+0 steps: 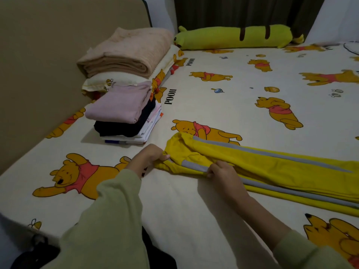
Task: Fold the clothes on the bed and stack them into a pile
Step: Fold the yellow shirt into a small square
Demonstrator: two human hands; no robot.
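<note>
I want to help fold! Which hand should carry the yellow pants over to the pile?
Probably the left hand. It grips the waist end of the yellow pants, nearest the clothes pile. The right hand pinches the waistband farther from it.

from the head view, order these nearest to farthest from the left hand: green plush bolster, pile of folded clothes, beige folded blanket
From the left hand:
1. pile of folded clothes, just beyond it, left side of the bed
2. beige folded blanket, farther back on the pillow
3. green plush bolster, far edge by the curtain
</note>
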